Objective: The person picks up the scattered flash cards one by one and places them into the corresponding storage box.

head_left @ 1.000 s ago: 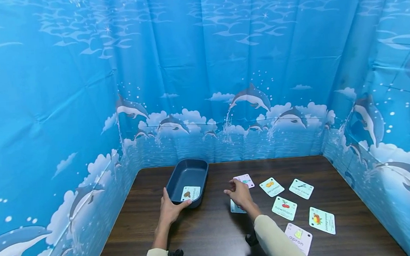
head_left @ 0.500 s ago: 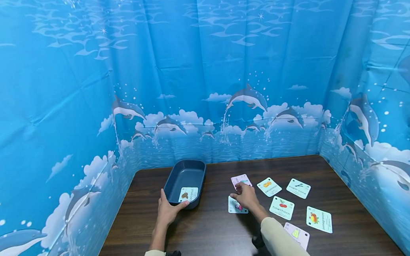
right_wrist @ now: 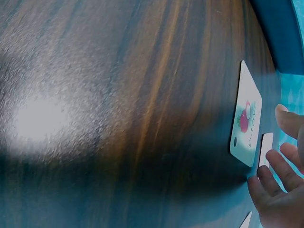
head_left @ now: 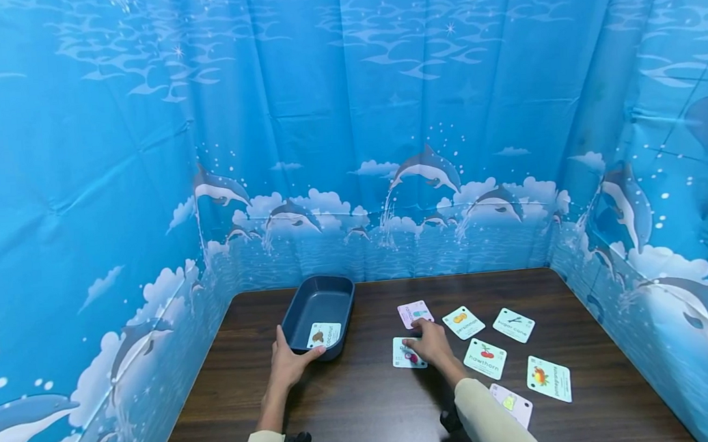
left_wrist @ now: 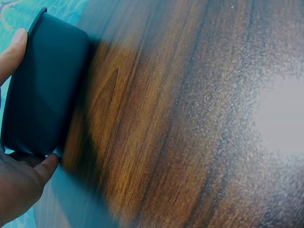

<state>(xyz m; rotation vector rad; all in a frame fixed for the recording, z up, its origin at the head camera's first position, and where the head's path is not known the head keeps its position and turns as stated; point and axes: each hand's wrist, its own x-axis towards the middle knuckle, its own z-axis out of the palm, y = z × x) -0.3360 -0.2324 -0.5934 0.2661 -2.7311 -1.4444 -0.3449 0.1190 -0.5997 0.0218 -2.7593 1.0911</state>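
Note:
My left hand [head_left: 289,368] holds the near left end of a dark blue plastic tray [head_left: 322,300]. In the left wrist view, the thumb lies on the tray's rim and fingertips [left_wrist: 47,167] touch its lower edge. Inside the tray lies a coconut card [head_left: 325,334]. My right hand [head_left: 432,345] hovers over a white card with a pink fruit [head_left: 402,356]. Its label is partly covered in the head view. Seen from the right wrist, that card [right_wrist: 246,118] lies flat on the table, apart from the loosely bent fingers.
Just beyond the right hand lies a pink card [head_left: 414,311]. To its right, cards for persimmon [head_left: 463,323], sugar cane [head_left: 513,325], hawthorn [head_left: 485,359] and pomegranate [head_left: 549,379] lie on the dark wood table [head_left: 355,419]. Another pink card [head_left: 515,405] is partly behind the right sleeve. Blue dolphin curtains [head_left: 324,148] surround the table.
My right hand has come back a little from the far pink card toward the pink-fruit card, uncovering more of both. The left hand keeps its hold on the tray.

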